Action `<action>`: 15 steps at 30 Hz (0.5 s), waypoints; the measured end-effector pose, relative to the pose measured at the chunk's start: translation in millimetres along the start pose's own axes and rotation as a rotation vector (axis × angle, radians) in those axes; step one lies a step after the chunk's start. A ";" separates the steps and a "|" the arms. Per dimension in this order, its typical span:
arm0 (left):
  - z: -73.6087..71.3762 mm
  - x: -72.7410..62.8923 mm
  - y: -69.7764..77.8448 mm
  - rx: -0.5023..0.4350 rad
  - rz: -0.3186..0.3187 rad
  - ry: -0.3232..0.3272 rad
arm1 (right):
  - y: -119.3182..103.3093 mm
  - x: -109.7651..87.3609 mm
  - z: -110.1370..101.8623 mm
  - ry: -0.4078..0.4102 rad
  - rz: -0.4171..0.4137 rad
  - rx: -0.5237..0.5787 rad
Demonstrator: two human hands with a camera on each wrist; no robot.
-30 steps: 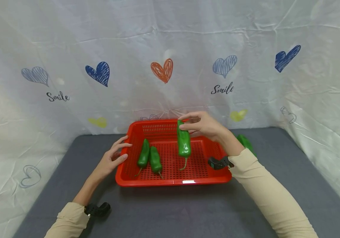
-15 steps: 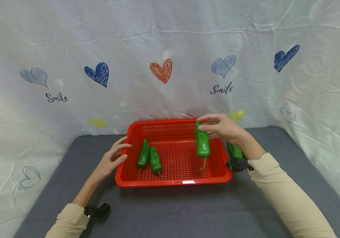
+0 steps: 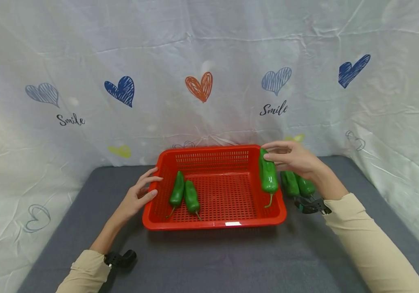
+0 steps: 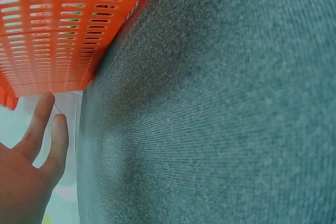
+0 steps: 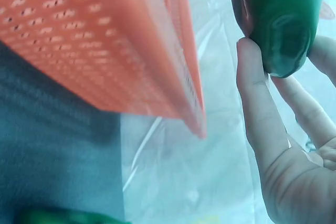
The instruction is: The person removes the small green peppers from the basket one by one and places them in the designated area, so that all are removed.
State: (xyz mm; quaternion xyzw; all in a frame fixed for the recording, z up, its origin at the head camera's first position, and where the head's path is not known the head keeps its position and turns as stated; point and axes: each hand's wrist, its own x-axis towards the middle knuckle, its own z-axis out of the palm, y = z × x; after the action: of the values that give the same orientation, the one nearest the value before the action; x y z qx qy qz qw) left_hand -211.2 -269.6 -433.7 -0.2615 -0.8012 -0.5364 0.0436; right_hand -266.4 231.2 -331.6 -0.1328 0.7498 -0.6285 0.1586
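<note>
A red plastic basket (image 3: 213, 225) with slotted walls stands in the middle of the table. My left hand (image 3: 136, 195) rests at its left rim, and the left wrist view shows two fingers (image 4: 39, 124) stretched out beside the wall. Over the basket's right rim, my right hand (image 3: 297, 159) pinches a large green pepper (image 3: 269, 177) by its tip, stem hanging down. In the right wrist view the pepper (image 5: 283, 19) sits between thumb and fingers, apart from the basket wall. Two more green peppers, one (image 3: 177, 191) and another (image 3: 191, 198), lie inside at the left.
Right of the basket, two green peppers, one (image 3: 290, 184) and another (image 3: 304, 186), lie on the grey tablecloth (image 3: 209, 260), partly behind the right hand and wrist. A white curtain (image 3: 209, 49) with printed hearts hangs behind the table.
My right hand has carried the pepper rightward, from above the basket's middle to its right rim. More of the peppers on the table has come into sight. The left hand stays put.
</note>
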 end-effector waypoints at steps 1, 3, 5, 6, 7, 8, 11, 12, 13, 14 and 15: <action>0.0 0.1 -0.2 0.002 -0.007 0.003 | 1.5 -1.6 -2.4 0.002 0.000 -0.002; -0.2 0.2 -0.3 0.000 -0.016 0.007 | 4.8 -4.7 -7.0 0.008 0.001 0.007; -0.4 0.1 -0.6 0.002 -0.022 0.010 | 8.3 -7.8 -11.5 0.021 0.003 0.012; -0.6 0.1 -0.7 0.001 -0.023 0.011 | 10.0 -9.5 -13.8 0.030 0.008 0.011; -0.6 0.0 -0.8 0.000 -0.026 0.011 | 11.8 -11.2 -16.3 0.039 0.011 0.007; -0.7 -0.1 -0.9 -0.001 -0.027 0.012 | 13.4 -13.1 -18.7 0.049 0.017 0.007; -0.8 -0.3 -1.5 -0.001 -0.033 0.012 | 18.3 -18.7 -26.6 0.071 0.031 0.008; -0.8 -0.3 -1.6 -0.001 -0.034 0.011 | 20.0 -20.6 -29.4 0.079 0.036 0.013; -0.8 -0.3 -1.6 -0.001 -0.035 0.011 | 21.7 -22.3 -32.1 0.082 0.034 0.016; -0.8 -0.4 -1.6 -0.002 -0.036 0.011 | 23.3 -23.8 -34.6 0.087 0.033 0.026; -0.8 -0.5 -1.6 -0.004 -0.036 0.011 | 25.0 -25.3 -37.1 0.091 0.032 0.029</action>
State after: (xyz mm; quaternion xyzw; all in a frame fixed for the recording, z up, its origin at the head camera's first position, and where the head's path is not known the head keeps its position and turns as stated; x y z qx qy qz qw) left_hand -211.7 -271.0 -434.9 -0.2441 -0.8044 -0.5403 0.0376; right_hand -258.3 279.0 -348.4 -0.0896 0.7491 -0.6421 0.1364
